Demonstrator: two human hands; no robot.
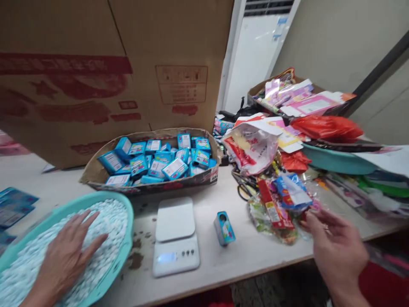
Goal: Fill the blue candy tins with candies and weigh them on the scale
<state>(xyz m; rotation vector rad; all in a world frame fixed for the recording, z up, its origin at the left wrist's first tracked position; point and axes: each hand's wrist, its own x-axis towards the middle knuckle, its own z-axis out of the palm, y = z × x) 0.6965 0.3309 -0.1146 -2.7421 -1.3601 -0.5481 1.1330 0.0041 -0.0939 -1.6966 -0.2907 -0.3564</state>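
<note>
My left hand (pixel 68 251) lies flat with spread fingers on a heap of small white pellets in a teal basin (pixel 126 247) at the lower left. My right hand (pixel 335 245) hovers at the table's front right edge, fingers loosely apart and blurred, holding nothing I can see; it is nearest a pile of clear and coloured wrappers (pixel 277 204). Between the hands stand a white digital scale (pixel 175 236) and a single small blue box (pixel 224 228) lying on the table.
A cardboard tray (pixel 96 172) full of small blue boxes sits behind the scale. A large cardboard carton (pixel 111 64) stands at the back. Bags, scissors, packaging, a teal basin and a box of printed cards crowd the right side.
</note>
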